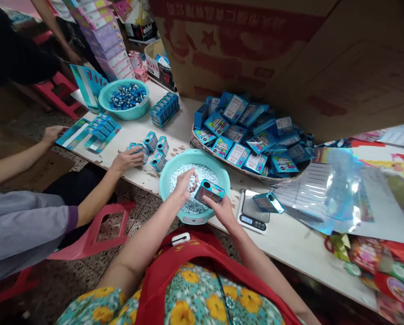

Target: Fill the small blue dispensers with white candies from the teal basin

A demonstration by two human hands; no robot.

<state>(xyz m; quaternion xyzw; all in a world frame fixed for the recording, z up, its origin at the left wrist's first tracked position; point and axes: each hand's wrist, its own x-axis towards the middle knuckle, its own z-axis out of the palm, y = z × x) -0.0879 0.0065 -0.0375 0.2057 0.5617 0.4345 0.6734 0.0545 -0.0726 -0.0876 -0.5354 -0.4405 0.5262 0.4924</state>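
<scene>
A turquoise basin (166, 174) full of small white pellets (205, 174) stands before me at the table's front edge. My left hand (184, 185) is over the pellets with its fingers curled in a cupped grip; pellets seem to lie in it, partly hidden by the fingers. In my right hand (218, 208) is a small blue box (209, 191), tilted above the basin's right side, with a dark round opening on its upper face. Right of the basin, another blue box (268, 202) lies on a small digital scale (254, 216).
A wide basket (236, 170) heaped with blue boxes stands behind. At left, a co-worker's hand (129, 159) touches small boxes (158, 160); beyond is a basin (144, 110) of blue-wrapped pieces. A big carton (242, 49) rises at the back; shiny sheets (340, 194) lie right.
</scene>
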